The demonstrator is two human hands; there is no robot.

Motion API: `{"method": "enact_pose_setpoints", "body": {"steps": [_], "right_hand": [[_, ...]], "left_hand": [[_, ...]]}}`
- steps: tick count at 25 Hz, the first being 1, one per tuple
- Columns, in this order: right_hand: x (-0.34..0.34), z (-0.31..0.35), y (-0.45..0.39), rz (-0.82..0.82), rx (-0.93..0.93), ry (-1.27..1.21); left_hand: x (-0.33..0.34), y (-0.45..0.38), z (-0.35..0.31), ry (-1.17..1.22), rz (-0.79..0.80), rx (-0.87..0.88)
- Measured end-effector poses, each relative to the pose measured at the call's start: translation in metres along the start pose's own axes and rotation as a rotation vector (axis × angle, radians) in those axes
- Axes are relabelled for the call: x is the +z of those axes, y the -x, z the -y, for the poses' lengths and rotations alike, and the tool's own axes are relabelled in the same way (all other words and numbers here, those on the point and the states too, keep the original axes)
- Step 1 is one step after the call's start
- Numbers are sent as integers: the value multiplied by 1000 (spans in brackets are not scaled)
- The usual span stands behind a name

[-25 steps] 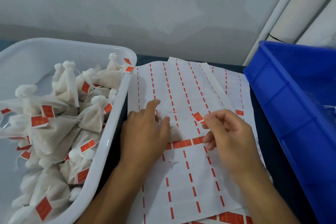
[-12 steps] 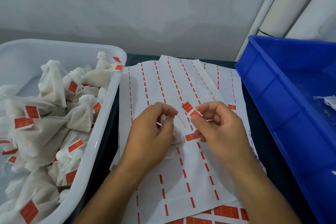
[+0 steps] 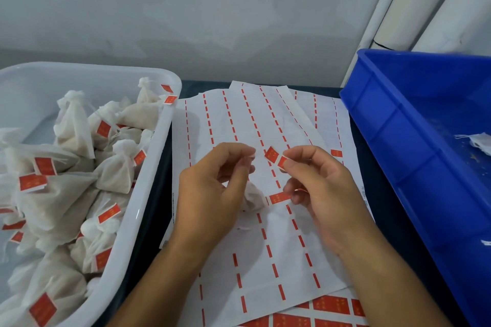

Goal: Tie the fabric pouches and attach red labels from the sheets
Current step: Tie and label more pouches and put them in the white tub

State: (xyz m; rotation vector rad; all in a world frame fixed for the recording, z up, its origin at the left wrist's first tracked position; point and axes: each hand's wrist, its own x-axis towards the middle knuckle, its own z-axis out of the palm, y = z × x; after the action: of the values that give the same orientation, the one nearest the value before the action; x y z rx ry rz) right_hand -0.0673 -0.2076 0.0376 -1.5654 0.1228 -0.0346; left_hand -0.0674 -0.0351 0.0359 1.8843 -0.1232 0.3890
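1. Table (image 3: 382, 210): dark top, mostly covered.
2. White tub (image 3: 148, 202), left: smooth plastic, rounded corners, heaped with tied pouches (image 3: 71, 194) of thin off-white fabric, gathered necks, each with a red tag.
3. Blue crate (image 3: 414, 135), right: rigid ribbed plastic, a scrap of white fabric inside.
4. Sheets (image 3: 265, 255), centre: white backing paper, stacked askew, mostly stripped to thin red dashes. A few whole labels remain at the near edge.
5. Left hand (image 3: 212, 194): fingers curled, thumb and index pinched together. Whether they grip a string, cannot tell.
6. Right hand (image 3: 318, 188): pinches a red label (image 3: 275, 156), a small rectangle held above the sheets, between both hands.
7. Pouch (image 3: 252, 198): small, crumpled, lying on the sheets just under the left hand's fingertips, between the hands.
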Motion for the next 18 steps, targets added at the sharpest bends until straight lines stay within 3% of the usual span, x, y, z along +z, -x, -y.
{"method": "enact_pose_setpoints", "body": {"steps": [4,11,18], "right_hand": [[2,1,2,36,-15,-36],[1,6,4,91,-66,-86],[3,3,7,59,-151,79]], "left_hand": [[1,4,-3,115,25,-49],[5,7,-8,72,128,-58],[2,11,-9,109,194,-67]]}}
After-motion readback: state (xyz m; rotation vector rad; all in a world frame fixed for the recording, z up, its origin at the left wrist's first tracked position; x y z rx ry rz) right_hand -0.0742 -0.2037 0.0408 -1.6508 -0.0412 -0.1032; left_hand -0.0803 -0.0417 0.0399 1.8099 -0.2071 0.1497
